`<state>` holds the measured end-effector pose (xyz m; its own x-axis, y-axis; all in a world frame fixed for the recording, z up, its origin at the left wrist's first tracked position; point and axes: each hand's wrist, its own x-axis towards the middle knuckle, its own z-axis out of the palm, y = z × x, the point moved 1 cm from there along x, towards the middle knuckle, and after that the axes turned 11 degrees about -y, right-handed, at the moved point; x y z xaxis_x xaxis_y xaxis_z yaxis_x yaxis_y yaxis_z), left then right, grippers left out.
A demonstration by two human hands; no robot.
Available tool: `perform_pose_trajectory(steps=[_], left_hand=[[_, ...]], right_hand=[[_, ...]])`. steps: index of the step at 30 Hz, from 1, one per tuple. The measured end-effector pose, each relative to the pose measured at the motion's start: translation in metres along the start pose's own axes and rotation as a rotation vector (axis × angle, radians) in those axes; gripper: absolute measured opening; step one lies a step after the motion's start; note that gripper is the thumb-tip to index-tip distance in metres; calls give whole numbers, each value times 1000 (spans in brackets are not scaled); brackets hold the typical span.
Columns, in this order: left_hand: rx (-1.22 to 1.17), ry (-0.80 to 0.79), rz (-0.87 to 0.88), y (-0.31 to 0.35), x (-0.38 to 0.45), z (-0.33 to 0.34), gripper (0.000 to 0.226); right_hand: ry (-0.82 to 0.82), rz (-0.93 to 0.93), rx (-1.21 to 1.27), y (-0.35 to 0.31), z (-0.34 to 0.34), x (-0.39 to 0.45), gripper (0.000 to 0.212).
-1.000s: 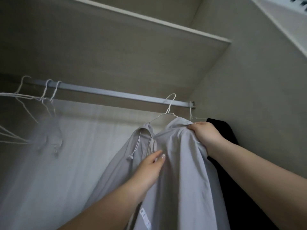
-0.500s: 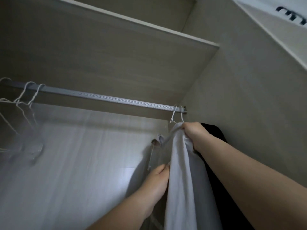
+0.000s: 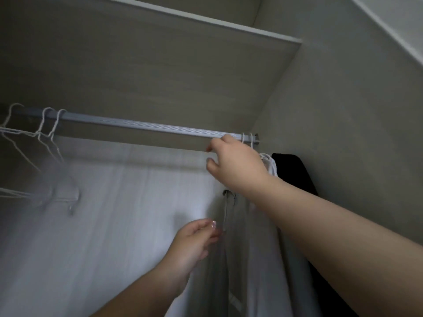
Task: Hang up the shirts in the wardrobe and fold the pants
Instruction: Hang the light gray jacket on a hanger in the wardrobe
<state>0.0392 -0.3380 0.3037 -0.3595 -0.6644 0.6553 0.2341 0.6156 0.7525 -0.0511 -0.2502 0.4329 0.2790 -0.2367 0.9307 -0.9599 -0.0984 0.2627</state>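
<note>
The right hand has let go of the pale grey hanging shirt, fingers now loosely spread below the grey metal rail; the left hand, half-curled, has slipped off the fabric.

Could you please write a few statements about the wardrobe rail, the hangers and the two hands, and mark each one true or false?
1. The grey shirt hangs at the right end of the rail. True.
2. The right hand grips the black garment. False: it is up by the rail, its fingers loosely curled, and holds nothing.
3. Empty wire hangers hang at the left end of the rail. True.
4. The left hand rests on the shelf above the rail. False: it is low down, beside the grey shirt's front edge.
5. The black garment hangs left of the grey shirt. False: it hangs to its right, against the side wall.
</note>
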Motion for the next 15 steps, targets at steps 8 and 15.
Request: perform_pose_trajectory(steps=[8, 15], left_hand=[[-2, 293, -21, -6, -72, -78, 16], [104, 554, -60, 6, -184, -130, 12]], right_hand=[[-171, -77, 565, -62, 48, -22, 21], [-431, -161, 1301, -165, 79, -81, 11]])
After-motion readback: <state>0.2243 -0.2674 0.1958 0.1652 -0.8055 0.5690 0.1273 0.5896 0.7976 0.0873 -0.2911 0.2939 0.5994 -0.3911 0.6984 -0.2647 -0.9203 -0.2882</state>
